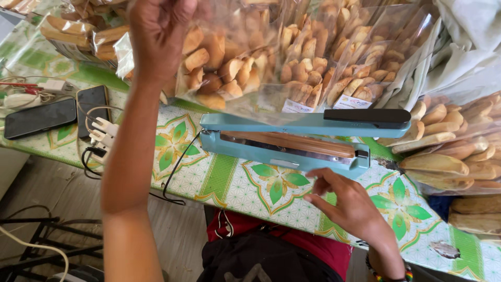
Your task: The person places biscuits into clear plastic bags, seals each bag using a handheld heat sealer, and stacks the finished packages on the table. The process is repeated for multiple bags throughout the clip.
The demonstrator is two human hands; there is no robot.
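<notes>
My left hand is raised high and grips the top of a clear plastic bag of brown biscuits, which hangs above the table. Below it sits a light blue heat sealer with its black-handled arm lifted open. My right hand rests on the table just in front of the sealer's base, fingers apart and pointing left, holding nothing.
Sealed biscuit bags pile up behind the sealer, and bags of long rusks lie at the right. Two dark phones and white plugs with cables sit at the left on the green leaf-pattern tablecloth.
</notes>
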